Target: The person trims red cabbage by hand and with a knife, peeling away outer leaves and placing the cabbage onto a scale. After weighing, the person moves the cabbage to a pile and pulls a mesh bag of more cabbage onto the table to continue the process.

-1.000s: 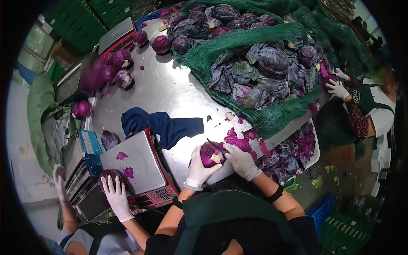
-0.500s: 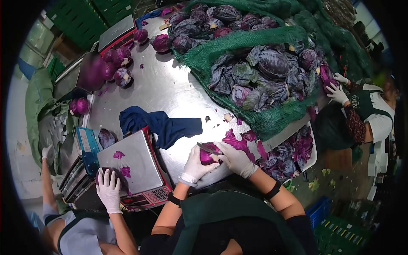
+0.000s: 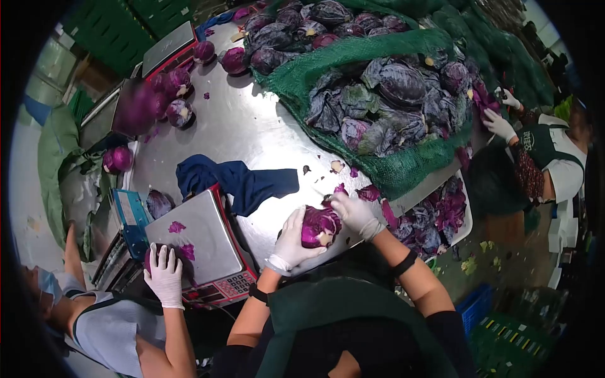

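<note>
A purple cabbage [image 3: 317, 228] with a pale cut stem rests in my gloved left hand [image 3: 292, 246], whose fingers wrap its left side. My gloved right hand [image 3: 355, 216] is closed at the cabbage's upper right, around a knife mostly hidden by the fingers; a dark bit of it shows near the fingertips. Loose purple leaves [image 3: 368, 193] lie just beyond that hand on the metal table [image 3: 227, 126]. A dark blue cloth [image 3: 242, 184] lies beyond my left hand.
A green net [image 3: 384, 176] holds many cabbages. A scale [image 3: 198, 236] stands left, with a co-worker's gloved hand [image 3: 165, 277] at its edge. Another co-worker [image 3: 548, 151] handles leaves at right. A white bin [image 3: 465, 220] holds leaves.
My right hand has moved slightly right and up with the knife, uncovering more of the cabbage. The cabbage has turned in my left hand. The left co-worker's head has come into view.
</note>
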The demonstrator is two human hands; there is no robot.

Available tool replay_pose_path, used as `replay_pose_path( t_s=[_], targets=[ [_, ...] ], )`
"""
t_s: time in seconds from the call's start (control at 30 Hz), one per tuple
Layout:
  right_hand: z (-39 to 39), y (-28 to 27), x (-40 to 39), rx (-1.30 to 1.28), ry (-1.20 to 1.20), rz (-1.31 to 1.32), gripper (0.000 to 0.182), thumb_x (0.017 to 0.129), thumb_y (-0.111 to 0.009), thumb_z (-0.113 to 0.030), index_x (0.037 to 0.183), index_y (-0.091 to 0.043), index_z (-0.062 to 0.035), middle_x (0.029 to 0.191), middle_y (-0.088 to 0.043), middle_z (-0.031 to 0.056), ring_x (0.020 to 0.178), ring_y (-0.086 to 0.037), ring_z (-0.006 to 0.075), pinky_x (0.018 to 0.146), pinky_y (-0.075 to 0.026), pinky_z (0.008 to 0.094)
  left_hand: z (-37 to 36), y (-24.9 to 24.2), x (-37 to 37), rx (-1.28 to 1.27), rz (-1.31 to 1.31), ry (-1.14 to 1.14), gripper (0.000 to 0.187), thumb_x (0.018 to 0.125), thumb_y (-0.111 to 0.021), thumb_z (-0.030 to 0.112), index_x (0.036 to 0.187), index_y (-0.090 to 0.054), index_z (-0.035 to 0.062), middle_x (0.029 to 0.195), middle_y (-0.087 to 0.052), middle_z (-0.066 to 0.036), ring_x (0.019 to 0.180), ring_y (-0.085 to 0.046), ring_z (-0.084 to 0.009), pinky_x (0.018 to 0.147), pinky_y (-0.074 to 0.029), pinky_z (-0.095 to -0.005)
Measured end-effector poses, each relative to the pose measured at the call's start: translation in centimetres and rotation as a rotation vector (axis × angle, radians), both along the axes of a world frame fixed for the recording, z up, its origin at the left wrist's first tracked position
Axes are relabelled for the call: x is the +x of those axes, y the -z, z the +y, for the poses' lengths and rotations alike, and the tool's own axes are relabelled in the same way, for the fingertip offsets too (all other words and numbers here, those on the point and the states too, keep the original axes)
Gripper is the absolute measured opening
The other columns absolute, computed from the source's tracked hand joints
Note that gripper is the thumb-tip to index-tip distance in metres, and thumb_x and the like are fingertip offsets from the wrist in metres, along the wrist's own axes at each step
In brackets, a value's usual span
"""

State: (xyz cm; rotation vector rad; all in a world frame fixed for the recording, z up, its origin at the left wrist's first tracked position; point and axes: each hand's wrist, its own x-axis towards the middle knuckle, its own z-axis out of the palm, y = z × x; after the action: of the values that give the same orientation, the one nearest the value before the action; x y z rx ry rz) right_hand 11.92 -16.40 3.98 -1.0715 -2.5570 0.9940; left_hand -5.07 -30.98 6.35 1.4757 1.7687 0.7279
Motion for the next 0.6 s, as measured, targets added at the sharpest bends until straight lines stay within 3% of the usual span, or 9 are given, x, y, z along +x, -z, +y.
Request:
replay_pose_path(
  t_s=[0.07,0.1,0.13,0.2,0.23,0.27,0.33,0.4,0.6],
  targets=[
    [1.4,0.0,0.6,-0.28,0.216,0.049,0.028,0.093,-0.045,-0.032,0.104,-0.056,-0.0096,0.069,-0.062,0.0154,0.065,-0.063,0.0329,0.061,-0.05,0.0414,-1.8,0.7,-1.0,0.011,-0.037,0.032,0.113,0.056,-0.082,0.038,0.139,-0.019,-0.0039,0.139,-0.026,-0.028,0.131,-0.025,-0.0411,0.109,-0.023,-0.0416],
    [2.3,-1.3,0.9,-0.513,0.265,-0.084,0.04,0.089,-0.051,-0.037,0.121,-0.05,-0.013,0.075,-0.064,0.0144,0.073,-0.065,0.0297,0.069,-0.051,0.0375,-2.7,1.2,-1.6,0.024,-0.072,0.049,0.114,0.055,-0.082,0.036,0.14,-0.017,-0.004,0.141,-0.023,-0.029,0.133,-0.022,-0.0412,0.11,-0.022,-0.0413],
    [1.9,-1.6,1.0,-0.516,0.253,-0.079,0.04,0.089,-0.051,-0.037,0.121,-0.05,-0.013,0.075,-0.064,0.0144,0.073,-0.065,0.0297,0.069,-0.051,0.0375,-3.8,1.6,-1.8,-0.02,-0.146,0.004,0.115,0.055,-0.083,0.034,0.141,-0.017,-0.0025,0.143,-0.016,-0.03,0.136,-0.015,-0.0404,0.111,-0.018,-0.0405],
    [-0.2,-1.4,1.2,-0.339,0.102,0.069,0.07,0.081,-0.064,-0.037,0.138,-0.033,-0.0133,0.088,-0.065,0.015,0.085,-0.064,0.0284,0.08,-0.049,0.0341,-5.0,1.7,-2.0,-0.042,-0.202,-0.044,0.114,0.056,-0.083,0.035,0.142,-0.016,-0.0003,0.145,-0.011,-0.03,0.137,-0.012,-0.0394,0.111,-0.017,-0.0397],
    [-1.1,0.9,0.8,-0.545,0.015,0.232,0.091,0.075,-0.073,-0.028,0.144,-0.018,-0.0069,0.096,-0.063,0.0139,0.083,-0.062,0.0173,0.079,-0.048,0.0286,-5.3,1.9,-1.7,-0.042,-0.167,-0.074,0.113,0.058,-0.084,0.034,0.142,-0.015,0.0011,0.143,-0.018,-0.028,0.135,-0.019,-0.0382,0.11,-0.02,-0.0401],
    [-2.3,-3.0,0.1,-0.643,0.02,0.072,0.089,0.071,-0.077,-0.025,0.141,-0.026,-0.0057,0.1,-0.063,0.0178,0.091,-0.062,0.0232,0.085,-0.046,0.0306,-5.2,1.7,-1.1,-0.048,-0.166,-0.08,0.113,0.058,-0.084,0.034,0.142,-0.015,0.0011,0.143,-0.018,-0.028,0.135,-0.019,-0.0382,0.11,-0.02,-0.0401],
    [-4.4,-3.2,-0.6,-0.333,-0.18,0.17,0.088,0.07,-0.076,-0.034,0.137,-0.031,-0.0016,0.1,-0.063,0.0222,0.096,-0.061,0.0321,0.086,-0.046,0.0342,-4.7,1.2,0.3,-0.075,-0.353,-0.253,0.112,0.059,-0.084,0.032,0.141,-0.015,-0.001,0.137,-0.027,-0.025,0.13,-0.028,-0.0358,0.108,-0.025,-0.039],
    [-4.6,-1.9,-0.3,-0.28,-0.191,0.151,0.081,0.073,-0.073,-0.035,0.135,-0.034,0.0004,0.099,-0.062,0.0233,0.094,-0.061,0.0329,0.085,-0.047,0.0358,-4.7,2.6,0.9,-0.07,-0.463,-0.324,0.11,0.06,-0.083,0.03,0.138,-0.016,-0.0055,0.134,-0.031,-0.023,0.127,-0.032,-0.0327,0.107,-0.029,-0.0368],
    [-4.2,-3.2,0.0,-0.137,-0.277,-0.107,0.055,0.087,-0.054,-0.035,0.125,-0.044,0.0021,0.082,-0.063,0.0205,0.076,-0.062,0.0345,0.067,-0.05,0.0413,-2.8,2.0,0.5,-0.043,-0.24,-0.224,0.105,0.061,-0.08,0.033,0.139,-0.018,-0.0011,0.132,-0.033,-0.025,0.123,-0.037,-0.0362,0.105,-0.03,-0.0389]
  ],
)
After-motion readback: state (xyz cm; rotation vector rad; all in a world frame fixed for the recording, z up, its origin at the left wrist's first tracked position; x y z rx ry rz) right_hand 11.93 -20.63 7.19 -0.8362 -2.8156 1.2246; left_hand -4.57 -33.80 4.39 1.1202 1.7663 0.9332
